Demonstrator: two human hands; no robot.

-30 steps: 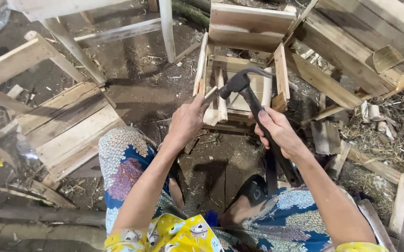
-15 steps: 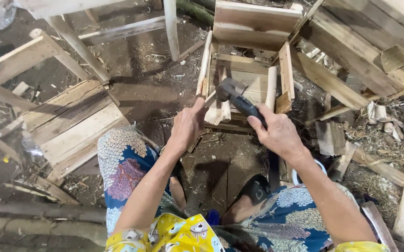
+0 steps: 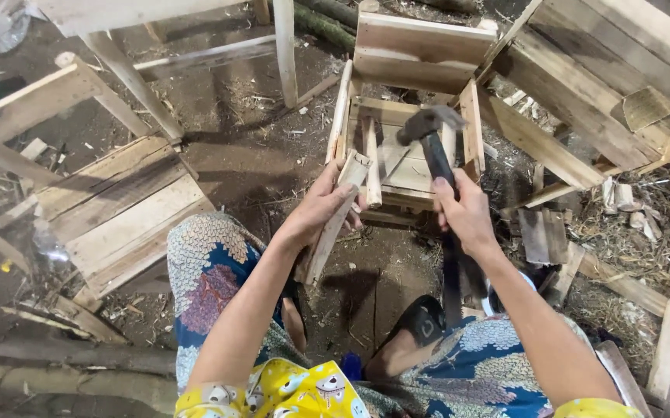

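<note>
Over the small wooden crate (image 3: 412, 155), the hammer (image 3: 431, 131) is now raised again, after being down at the slat half a second ago. Right hand (image 3: 465, 210) grips its handle; left hand (image 3: 321, 209) clasps the loose slat (image 3: 336, 217) against the crate. Pallets (image 3: 110, 209) lie beside.

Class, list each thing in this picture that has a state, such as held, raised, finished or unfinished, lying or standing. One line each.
Left hand: gripping a pale wooden slat.
Pale wooden slat: held slanted, top end at the crate's front.
Right hand: closed on the hammer's handle.
Dark-headed hammer: raised above the crate.
Small wooden slat crate: standing on the ground, top open.
Flat slatted wooden panel: lying on the ground.
</note>
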